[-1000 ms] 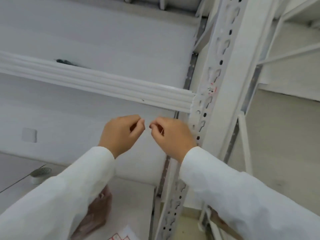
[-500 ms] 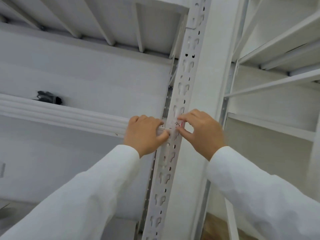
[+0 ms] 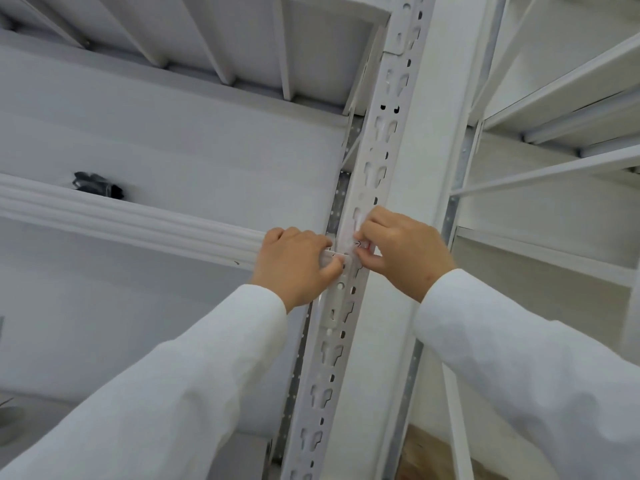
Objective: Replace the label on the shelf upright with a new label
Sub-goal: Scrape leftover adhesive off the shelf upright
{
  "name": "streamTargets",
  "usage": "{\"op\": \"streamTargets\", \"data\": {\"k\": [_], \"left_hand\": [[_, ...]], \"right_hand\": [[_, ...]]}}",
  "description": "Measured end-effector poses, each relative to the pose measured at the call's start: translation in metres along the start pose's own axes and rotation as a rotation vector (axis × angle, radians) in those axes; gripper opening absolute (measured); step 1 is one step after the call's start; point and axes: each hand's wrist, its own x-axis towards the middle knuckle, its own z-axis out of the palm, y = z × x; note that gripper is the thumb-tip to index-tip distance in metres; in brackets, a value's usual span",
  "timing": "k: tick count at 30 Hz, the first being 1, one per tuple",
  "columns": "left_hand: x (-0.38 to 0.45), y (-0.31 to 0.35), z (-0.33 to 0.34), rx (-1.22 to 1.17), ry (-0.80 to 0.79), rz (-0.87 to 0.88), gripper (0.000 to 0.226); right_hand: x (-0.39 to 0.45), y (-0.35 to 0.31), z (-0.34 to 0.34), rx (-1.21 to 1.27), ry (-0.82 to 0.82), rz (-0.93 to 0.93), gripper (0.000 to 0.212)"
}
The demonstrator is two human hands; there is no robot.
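Observation:
A white perforated shelf upright (image 3: 372,143) runs from the bottom middle up to the top right. A small pale label (image 3: 346,249) with a dark mark lies across it at the level of the shelf beam. My left hand (image 3: 294,265) pinches the label's left end, its thumb lying across the strip. My right hand (image 3: 405,252) pinches the right end against the upright, fingers curled. Most of the label is hidden under my fingers.
A white ribbed shelf beam (image 3: 131,216) meets the upright from the left. A dark object (image 3: 98,185) lies on that shelf at the back. A second white rack (image 3: 554,109) with slanted rails stands to the right. Wooden floor (image 3: 426,455) shows at the bottom.
Both hands rose from in front of the beam to the upright and brought the label against it. Since half a second ago they have barely moved, and my view has tilted upward.

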Motion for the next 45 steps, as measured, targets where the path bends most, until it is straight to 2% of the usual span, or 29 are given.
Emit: {"op": "streamTargets", "data": {"k": [4, 7, 12, 16, 20, 23, 26, 35, 40, 45], "left_hand": [[0.0, 0.003, -0.001, 0.008, -0.014, -0.011, 0.045], [-0.001, 0.004, -0.003, 0.009, -0.033, -0.021, 0.051], [-0.002, 0.006, -0.004, 0.008, -0.039, -0.029, 0.044], [-0.004, 0.007, -0.006, -0.003, -0.033, -0.039, 0.043], [-0.004, 0.008, -0.009, -0.005, -0.052, -0.029, 0.043], [-0.003, 0.006, -0.008, -0.011, -0.047, -0.03, 0.042], [-0.003, 0.005, -0.007, -0.015, -0.041, -0.032, 0.043], [-0.003, 0.004, -0.005, -0.025, -0.016, -0.021, 0.04], [-0.003, 0.004, -0.003, -0.022, -0.003, -0.022, 0.04], [-0.003, 0.004, -0.004, -0.026, -0.013, -0.023, 0.041]], "right_hand": [[-0.001, -0.001, 0.004, -0.075, 0.025, -0.021, 0.016], [-0.003, -0.003, 0.006, -0.098, 0.034, -0.031, 0.019], [-0.005, -0.003, 0.008, -0.094, 0.053, -0.036, 0.028], [0.0, -0.005, 0.013, -0.134, 0.088, 0.003, 0.02], [0.012, 0.007, 0.005, -0.054, 0.124, 0.007, 0.024], [0.008, 0.013, -0.003, 0.039, 0.043, -0.027, 0.013], [0.002, 0.011, -0.007, 0.055, -0.028, -0.021, 0.016], [0.004, 0.003, -0.002, -0.131, -0.005, -0.052, 0.014], [0.006, 0.002, 0.003, -0.144, 0.02, -0.074, 0.027], [0.007, -0.003, 0.003, -0.182, 0.039, -0.064, 0.022]]}}
